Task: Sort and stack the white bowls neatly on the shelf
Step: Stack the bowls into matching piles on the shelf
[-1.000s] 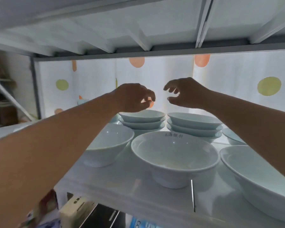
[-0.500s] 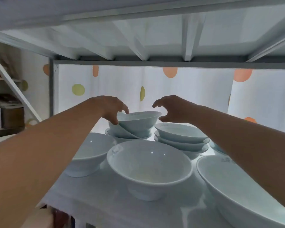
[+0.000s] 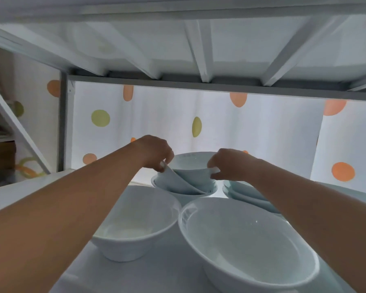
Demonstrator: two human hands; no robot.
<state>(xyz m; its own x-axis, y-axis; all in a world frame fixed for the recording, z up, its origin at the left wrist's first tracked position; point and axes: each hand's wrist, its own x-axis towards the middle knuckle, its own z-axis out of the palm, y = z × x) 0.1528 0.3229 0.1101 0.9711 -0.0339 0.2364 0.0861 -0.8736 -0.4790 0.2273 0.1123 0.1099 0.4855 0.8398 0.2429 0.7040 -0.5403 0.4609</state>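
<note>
And now our right hand (image 3: 230, 166) has joined the left hand (image 3: 156, 153): both pinch the rim of the top bowl (image 3: 190, 166), tilted up off the far stack (image 3: 184, 190) on the shelf (image 3: 178, 271). It looks ready for restacking.

Faint marks inside the lifted bowl (image 3: 193, 163) are too blurred to read.

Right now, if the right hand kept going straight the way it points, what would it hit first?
The right hand already grips the top bowl; past it, probably the left hand, though depth is unclear.
</note>
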